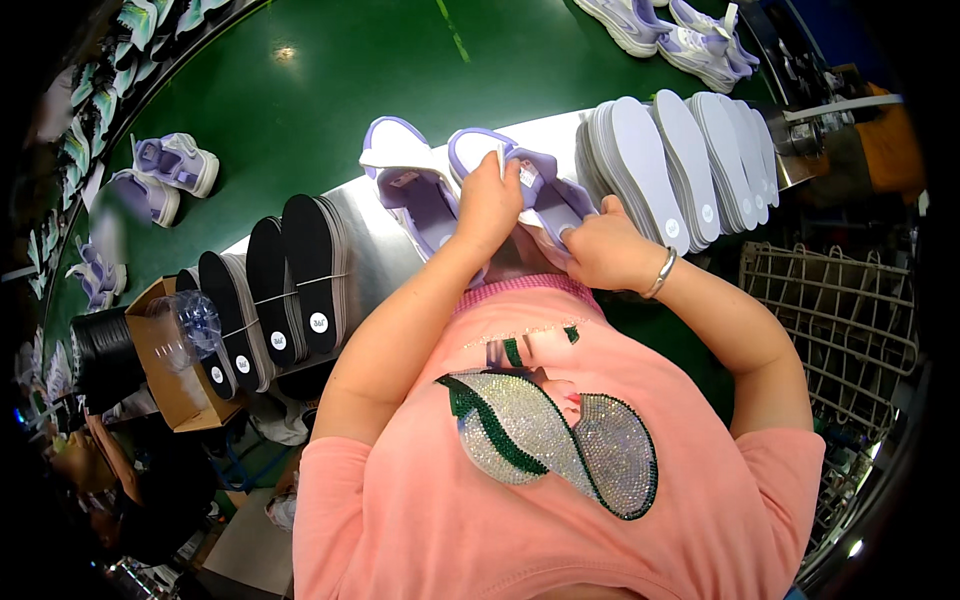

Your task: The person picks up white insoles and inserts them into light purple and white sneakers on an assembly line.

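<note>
Two white and lavender sneakers lie side by side in front of me at the near edge of the metal shelf. The left sneaker [424, 200] has its lavender inside facing up, and my left forearm partly covers its heel. My left hand [490, 205] pinches the right sneaker [562, 204] near its tongue. At the heel end of that same sneaker, my right hand [610, 248] has its fingers closed on the collar, with the thumb at the rim. A silver bangle circles the right wrist.
Stacks of white insoles [638, 170] stand right of the sneakers, bundled black insoles [310, 260] to the left. A cardboard box [175, 370] with clear plastic sits beyond those. More sneakers [175, 165] rest on the green table [320, 90]. A wire basket [830, 310] is at right.
</note>
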`<state>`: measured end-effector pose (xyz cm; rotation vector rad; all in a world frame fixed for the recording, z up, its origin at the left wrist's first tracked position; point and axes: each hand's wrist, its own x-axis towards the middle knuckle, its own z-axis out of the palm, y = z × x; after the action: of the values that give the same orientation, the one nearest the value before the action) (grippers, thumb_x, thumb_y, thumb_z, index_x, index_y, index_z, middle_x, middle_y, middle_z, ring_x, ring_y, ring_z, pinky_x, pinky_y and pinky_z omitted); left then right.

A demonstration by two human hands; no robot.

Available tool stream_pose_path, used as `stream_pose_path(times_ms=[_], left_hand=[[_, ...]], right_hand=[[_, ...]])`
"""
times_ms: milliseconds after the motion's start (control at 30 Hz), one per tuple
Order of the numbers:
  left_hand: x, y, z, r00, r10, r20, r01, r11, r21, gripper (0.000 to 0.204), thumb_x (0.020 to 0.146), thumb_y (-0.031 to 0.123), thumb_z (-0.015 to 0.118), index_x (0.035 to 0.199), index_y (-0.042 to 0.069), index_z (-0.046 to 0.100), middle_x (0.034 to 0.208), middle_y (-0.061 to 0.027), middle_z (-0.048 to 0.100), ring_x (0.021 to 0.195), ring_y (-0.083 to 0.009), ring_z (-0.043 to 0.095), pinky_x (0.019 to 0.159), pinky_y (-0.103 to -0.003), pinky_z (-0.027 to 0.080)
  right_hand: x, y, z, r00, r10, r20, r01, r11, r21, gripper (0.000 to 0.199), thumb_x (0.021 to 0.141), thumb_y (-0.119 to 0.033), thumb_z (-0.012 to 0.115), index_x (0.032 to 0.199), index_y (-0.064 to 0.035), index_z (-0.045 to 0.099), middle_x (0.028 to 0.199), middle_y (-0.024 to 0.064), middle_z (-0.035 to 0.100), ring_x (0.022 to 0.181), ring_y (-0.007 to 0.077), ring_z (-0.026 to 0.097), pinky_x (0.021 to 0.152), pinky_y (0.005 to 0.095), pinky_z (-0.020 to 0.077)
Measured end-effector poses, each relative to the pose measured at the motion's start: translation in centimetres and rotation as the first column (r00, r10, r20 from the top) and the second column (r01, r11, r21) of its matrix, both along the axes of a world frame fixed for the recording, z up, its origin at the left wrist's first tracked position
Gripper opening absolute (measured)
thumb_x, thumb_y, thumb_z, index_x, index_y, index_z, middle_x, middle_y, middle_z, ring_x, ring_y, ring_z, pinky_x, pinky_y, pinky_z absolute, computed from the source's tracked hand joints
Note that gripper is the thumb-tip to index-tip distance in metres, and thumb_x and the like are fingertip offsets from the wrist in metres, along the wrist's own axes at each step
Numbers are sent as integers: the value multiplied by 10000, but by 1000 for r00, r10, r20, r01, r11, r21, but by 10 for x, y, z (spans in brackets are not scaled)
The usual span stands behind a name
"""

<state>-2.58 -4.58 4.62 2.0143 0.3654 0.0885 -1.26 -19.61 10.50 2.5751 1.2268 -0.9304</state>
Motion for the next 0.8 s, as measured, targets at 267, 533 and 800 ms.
stream_pose_path(times_ms=[267,533,800], left_hand=[[-1,3,-9,999,-1,-41,-2,996,-85,330,824,275,441,828,-51,495,757,-264,545,751,-393,534,653,-407,417],[-52,31,28,982,-20,188,-1,994,109,370,774,271,555,972,-23,449,741,-207,576,672,-328,577,590,-382,450],[-41,29,31,932,19,-361,169,860,481,616,699,463,565,970,-58,378,652,-227,571,638,-372,579,555,-427,455]], right_hand=[[7,-8,-27,992,55,-110,-68,991,-116,133,613,-105,525,703,-38,598,708,139,601,700,278,582,786,449,293],[-9,12,-31,994,-92,-64,100,987,126,137,668,-112,494,759,-32,557,742,133,602,695,286,584,724,475,332],[-22,57,-32,970,-159,-186,198,956,215,231,728,-221,500,838,-38,586,781,148,604,701,303,582,709,529,342]])
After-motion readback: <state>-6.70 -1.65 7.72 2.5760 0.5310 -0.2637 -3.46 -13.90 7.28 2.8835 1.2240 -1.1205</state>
